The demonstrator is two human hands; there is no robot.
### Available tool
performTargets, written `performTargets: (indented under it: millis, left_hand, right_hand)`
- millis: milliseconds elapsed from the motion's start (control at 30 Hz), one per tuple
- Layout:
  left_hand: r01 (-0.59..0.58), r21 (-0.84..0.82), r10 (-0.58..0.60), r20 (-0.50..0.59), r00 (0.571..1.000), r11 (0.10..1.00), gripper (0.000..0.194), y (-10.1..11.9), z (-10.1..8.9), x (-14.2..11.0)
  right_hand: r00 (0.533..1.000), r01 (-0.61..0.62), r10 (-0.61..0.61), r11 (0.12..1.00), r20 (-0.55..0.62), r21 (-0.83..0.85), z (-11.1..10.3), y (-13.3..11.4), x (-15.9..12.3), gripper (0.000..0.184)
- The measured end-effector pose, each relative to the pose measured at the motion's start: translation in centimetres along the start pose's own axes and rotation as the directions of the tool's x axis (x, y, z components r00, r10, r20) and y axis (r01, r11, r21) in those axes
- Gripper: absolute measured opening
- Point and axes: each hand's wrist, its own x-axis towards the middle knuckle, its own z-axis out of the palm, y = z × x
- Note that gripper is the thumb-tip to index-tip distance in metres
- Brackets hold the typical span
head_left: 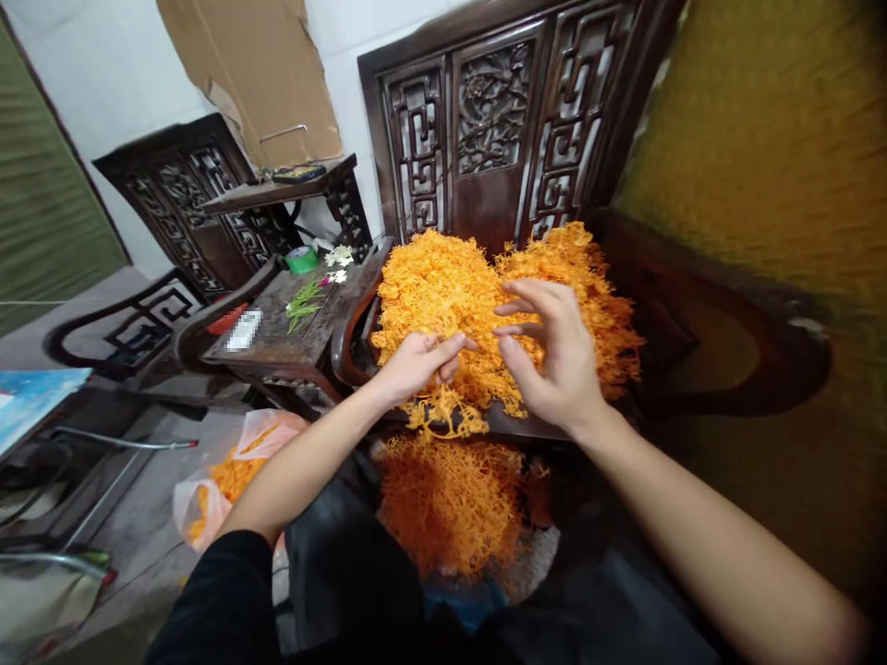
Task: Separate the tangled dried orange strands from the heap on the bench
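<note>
A big heap of orange, lacy, branching pieces point(436, 277) lies on the seat of a carved dark wooden chair. In front of the heap, my left hand point(424, 362) is closed, thumb pressed toward the bent fingers; whatever it may hold is too small to make out. A loose orange branching piece point(449, 416) hangs at the seat's front edge, just below that hand. To its right, my right hand point(558, 356) is held over the heap with fingers curved and apart, nothing visible between them. More orange branching pieces point(450, 503) fill the space between my knees, above something blue.
A plastic bag point(267, 429) with orange pieces stands on the floor at left. The dark side table point(277, 300) bears green tape point(300, 259), green stems point(305, 303) and white flower shapes point(339, 257). The chair's carved back point(492, 203) rises behind the heap.
</note>
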Motion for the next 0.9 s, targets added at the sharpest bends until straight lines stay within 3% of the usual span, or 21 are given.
performTargets:
  millis: [133, 233, 333, 433, 533, 567, 633, 667, 700, 800, 833, 900]
  left_hand:
    - [0.082, 0.181, -0.102, 0.105, 0.989, 0.98, 0.06, -0.5, 0.1, -1.9]
    - [0.119, 0.158, -0.137, 0.106, 0.985, 0.98, 0.062, -0.4, -0.3, -2.8]
    - [0.133, 0.024, -0.134, 0.049, 0.99, 0.991, 0.056, 0.0, -0.9, -2.9]
    - [0.136, -0.123, -0.132, 0.039, 0.99, 0.983, 0.051, 0.3, -1.4, -2.5]
    - [0.13, -0.197, -0.121, 0.055, 0.991, 0.972, 0.049, 0.3, -2.2, -2.9]
    - [0.126, -0.196, -0.118, 0.053, 0.992, 0.973, 0.049, 0.3, -2.5, -3.3]
    - [0.107, -0.178, -0.108, 0.008, 0.994, 0.978, 0.048, 0.1, -3.2, -4.2]
    - [0.097, -0.166, -0.103, -0.028, 0.994, 0.981, 0.048, 0.0, -3.6, -4.6]
    - [0.088, -0.157, -0.099, -0.066, 0.993, 0.984, 0.048, -0.1, -3.8, -4.8]
    - [0.081, -0.148, -0.1, -0.123, 0.987, 0.986, 0.049, -0.1, -4.2, -4.9]
    - [0.085, -0.152, -0.104, -0.122, 0.987, 0.985, 0.049, -0.2, -4.2, -4.8]
    - [0.093, -0.169, -0.112, -0.108, 0.988, 0.981, 0.052, -0.4, -4.1, -4.6]
  right_hand:
    - [0.93, -0.367, 0.358, 0.908, 0.079, 0.201, 1.9, 1.3, 1.2, 0.047]
    - [0.877, -0.476, 0.479, 0.85, 0.042, 0.226, 2.7, 2.5, 2.0, 0.021]
    - [0.841, -0.487, 0.521, 0.847, -0.147, 0.213, 4.2, 3.4, 2.5, 0.019]
    - [0.847, -0.444, 0.486, 0.87, -0.217, 0.214, 5.8, 4.8, 2.8, 0.021]
    - [0.834, -0.405, 0.461, 0.884, -0.304, 0.232, 5.3, 8.0, 3.6, 0.022]
    - [0.807, -0.393, 0.461, 0.886, -0.369, 0.247, 4.6, 9.3, 3.9, 0.021]
    - [0.699, -0.339, 0.449, 0.894, -0.558, 0.294, 3.0, 11.5, 4.5, 0.021]
    - [0.67, -0.329, 0.441, 0.898, -0.597, 0.294, 2.3, 11.9, 4.6, 0.019]
    - [0.677, -0.336, 0.45, 0.893, -0.582, 0.3, 2.0, 11.7, 4.5, 0.015]
    - [0.837, -0.394, 0.494, 0.843, -0.235, 0.367, 2.7, 7.6, 3.6, 0.013]
    - [0.891, -0.396, 0.447, 0.854, -0.085, 0.338, 3.3, 5.6, 3.3, 0.014]
    - [0.963, -0.266, 0.247, 0.938, 0.106, 0.222, 4.3, 1.7, 2.6, 0.015]
